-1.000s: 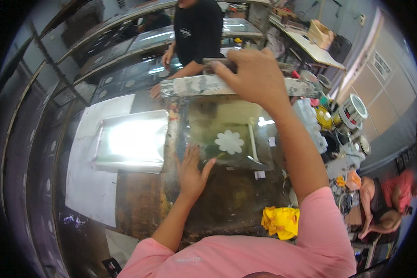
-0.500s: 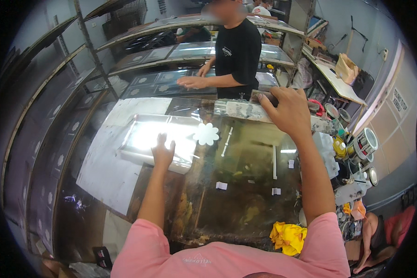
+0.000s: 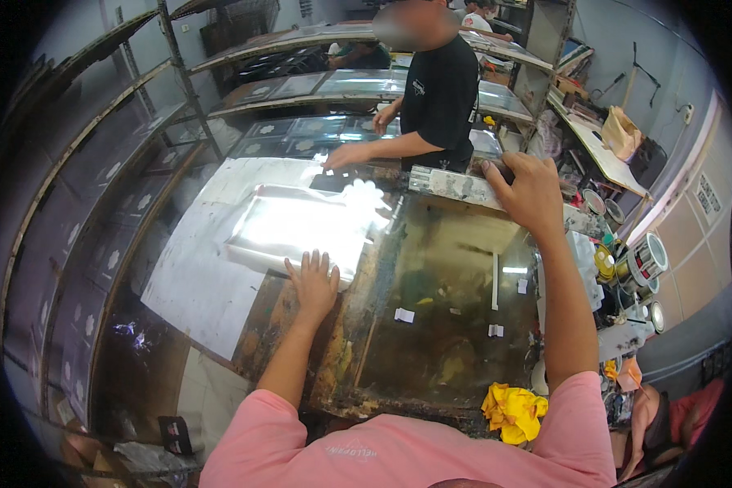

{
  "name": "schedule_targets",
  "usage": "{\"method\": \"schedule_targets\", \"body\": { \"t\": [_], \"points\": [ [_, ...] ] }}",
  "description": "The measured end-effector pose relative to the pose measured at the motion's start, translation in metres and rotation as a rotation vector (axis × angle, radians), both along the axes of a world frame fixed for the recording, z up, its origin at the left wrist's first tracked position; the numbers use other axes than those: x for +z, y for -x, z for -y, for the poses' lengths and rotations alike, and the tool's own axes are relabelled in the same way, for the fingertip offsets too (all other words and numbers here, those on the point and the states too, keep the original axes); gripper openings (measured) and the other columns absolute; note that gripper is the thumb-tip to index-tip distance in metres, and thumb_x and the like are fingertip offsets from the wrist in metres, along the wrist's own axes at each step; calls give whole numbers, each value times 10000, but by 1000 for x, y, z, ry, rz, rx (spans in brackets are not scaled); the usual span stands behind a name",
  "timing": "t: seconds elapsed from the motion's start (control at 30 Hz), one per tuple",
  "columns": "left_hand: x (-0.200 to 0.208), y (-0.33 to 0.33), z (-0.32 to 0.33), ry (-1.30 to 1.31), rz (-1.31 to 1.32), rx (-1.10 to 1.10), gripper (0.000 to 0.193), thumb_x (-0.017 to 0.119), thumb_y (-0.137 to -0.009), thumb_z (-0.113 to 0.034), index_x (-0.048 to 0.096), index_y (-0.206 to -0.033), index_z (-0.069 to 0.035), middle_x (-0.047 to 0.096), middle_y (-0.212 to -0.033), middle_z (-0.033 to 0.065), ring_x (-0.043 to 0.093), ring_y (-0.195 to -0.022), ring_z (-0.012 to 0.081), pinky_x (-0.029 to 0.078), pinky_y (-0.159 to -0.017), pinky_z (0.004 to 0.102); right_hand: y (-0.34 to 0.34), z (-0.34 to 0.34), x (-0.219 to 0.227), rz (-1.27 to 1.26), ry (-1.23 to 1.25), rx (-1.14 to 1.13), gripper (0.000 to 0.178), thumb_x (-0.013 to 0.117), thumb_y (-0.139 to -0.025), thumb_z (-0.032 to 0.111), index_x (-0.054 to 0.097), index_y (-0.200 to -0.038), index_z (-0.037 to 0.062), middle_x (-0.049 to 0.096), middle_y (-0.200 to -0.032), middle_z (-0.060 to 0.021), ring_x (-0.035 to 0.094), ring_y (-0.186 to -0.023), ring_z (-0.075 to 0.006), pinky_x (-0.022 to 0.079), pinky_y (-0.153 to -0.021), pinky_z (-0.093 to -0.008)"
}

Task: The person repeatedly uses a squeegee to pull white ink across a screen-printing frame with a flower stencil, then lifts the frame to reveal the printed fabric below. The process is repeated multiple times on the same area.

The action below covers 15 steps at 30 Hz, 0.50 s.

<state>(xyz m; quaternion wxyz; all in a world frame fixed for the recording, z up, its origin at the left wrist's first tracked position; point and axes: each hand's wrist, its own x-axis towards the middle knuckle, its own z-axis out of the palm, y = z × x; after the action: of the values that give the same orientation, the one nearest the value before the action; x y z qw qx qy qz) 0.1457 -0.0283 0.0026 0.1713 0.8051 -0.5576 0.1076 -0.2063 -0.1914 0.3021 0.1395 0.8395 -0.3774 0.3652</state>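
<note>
Left of a glossy, brown-stained rectangular work panel (image 3: 431,358), a broad white paper sheet (image 3: 189,276) lies beneath part of a stack of shiny, clear plastic sheets (image 3: 297,228), perhaps to give it a clean bed. The person's left hand (image 3: 315,286), fingers spread and grasping nothing, meets the stack's near edge, seemingly to steady the slippery sheets. Past the panel's far left corner, a black-shirted co-worker's hand (image 3: 347,156) reaches toward the stack's far side, close to a white, scalloped flower shape (image 3: 364,198). Small white paper tabs (image 3: 404,315) and a slim white strip (image 3: 495,281) show within the panel's outline, possibly as position marks. Along its far edge, the right hand (image 3: 529,191) curls around a paint-spattered whitish bar (image 3: 455,186), apparently holding it up; the fingers' far side is hidden. A crumpled yellow cloth (image 3: 514,413) sits at the panel's near right corner, perhaps for quick reach. Metal paint cans (image 3: 647,254) crowd beyond its right side.
</note>
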Motion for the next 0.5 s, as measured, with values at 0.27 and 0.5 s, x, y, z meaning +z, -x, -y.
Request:
{"method": "schedule_targets", "body": {
  "t": [0.27, 0.5],
  "points": [
    [38, -14, 19, 48, -121, 25, 402, 500, -1091, -322, 773, -1197, -46, 738, -1252, 195, 648, -1242, 367, 113, -1233, 757, 6, 3, -12, -46, -34, -36, 434, 667, -975, 442, 708, -875, 22, 701, -850, -187, 664, -853, -383, 442, -843, -469],
    [94, 44, 38, -55, -85, -239, 418, 517, -1083, -393, 790, -1190, -94, 770, -1173, 150, 686, -1189, 344, 134, -1266, 682, -1, 24, 1, -10, 133, 12, 543, 618, -990, 534, 782, -1053, 20, 762, -921, -203, 729, -911, -395, 502, -824, -516]
  ]
}}
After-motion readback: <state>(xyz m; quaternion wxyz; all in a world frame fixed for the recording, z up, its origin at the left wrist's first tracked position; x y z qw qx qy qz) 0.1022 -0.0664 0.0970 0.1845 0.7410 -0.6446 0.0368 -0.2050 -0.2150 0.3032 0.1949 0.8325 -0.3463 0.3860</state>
